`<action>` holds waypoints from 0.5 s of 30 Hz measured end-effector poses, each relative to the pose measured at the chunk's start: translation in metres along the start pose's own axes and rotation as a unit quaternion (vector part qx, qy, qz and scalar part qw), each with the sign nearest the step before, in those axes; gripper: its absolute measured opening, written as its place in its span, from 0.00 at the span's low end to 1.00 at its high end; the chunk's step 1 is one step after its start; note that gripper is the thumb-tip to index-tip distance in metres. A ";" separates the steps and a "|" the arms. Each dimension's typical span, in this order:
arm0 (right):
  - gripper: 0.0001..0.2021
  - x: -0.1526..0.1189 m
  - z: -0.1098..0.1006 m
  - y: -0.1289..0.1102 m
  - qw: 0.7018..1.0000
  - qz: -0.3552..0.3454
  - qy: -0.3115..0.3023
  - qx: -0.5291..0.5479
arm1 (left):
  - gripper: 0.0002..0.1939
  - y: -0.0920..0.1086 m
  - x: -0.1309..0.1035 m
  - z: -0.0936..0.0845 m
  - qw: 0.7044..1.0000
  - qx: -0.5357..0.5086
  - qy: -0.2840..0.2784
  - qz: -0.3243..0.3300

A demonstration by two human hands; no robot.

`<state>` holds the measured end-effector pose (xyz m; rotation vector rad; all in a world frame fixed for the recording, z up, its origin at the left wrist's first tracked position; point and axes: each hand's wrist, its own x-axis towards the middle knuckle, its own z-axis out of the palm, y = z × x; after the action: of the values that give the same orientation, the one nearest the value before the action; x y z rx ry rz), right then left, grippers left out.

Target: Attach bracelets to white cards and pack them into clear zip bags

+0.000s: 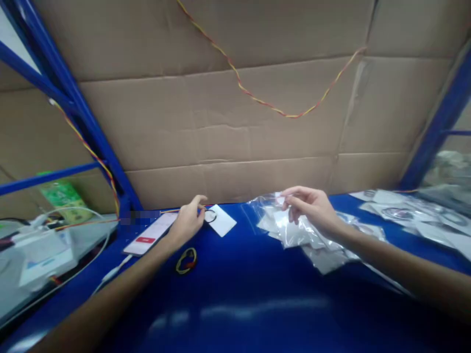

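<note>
My left hand (189, 218) is at the left of the blue table, its index finger and thumb apart. Close to its fingertips, a thin black loop of cable (210, 216) lies over the corner of a white card (222, 221). Whether the fingers touch the loop is unclear. My right hand (312, 208) pinches a clear plastic bag (268, 200) at its upper edge, thumb and index finger together. Beneath it lies a pile of clear bags with white cards (290, 228). A small yellow, red and black coil of wire (186, 261) rests below my left hand.
A phone (152, 234) with a white charging cable (111, 274) lies beside my left forearm. More bagged cards (412, 215) spread across the right side. White equipment (46, 257) and a green package (65, 198) stand at left. Cardboard (235, 137) walls the back between blue frame posts (86, 117).
</note>
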<state>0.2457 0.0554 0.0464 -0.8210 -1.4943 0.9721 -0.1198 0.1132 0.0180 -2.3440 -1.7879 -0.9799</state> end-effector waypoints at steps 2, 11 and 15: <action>0.14 0.000 0.000 -0.001 1.000 0.004 0.002 0.000 | 0.19 0.001 0.001 -0.002 1.000 0.011 0.004 0.002; 0.13 0.000 0.000 -0.001 1.000 0.011 -0.001 0.002 | 0.11 0.011 0.003 -0.009 0.999 0.012 0.023 0.045; 0.13 0.001 -0.001 0.001 1.000 0.012 -0.007 0.002 | 0.10 0.025 -0.001 -0.009 0.996 -0.024 0.018 0.083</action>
<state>0.2467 0.0564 0.0462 -0.8327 -1.4966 0.9993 -0.1025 0.1008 0.0332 -2.4400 -1.5432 -1.0446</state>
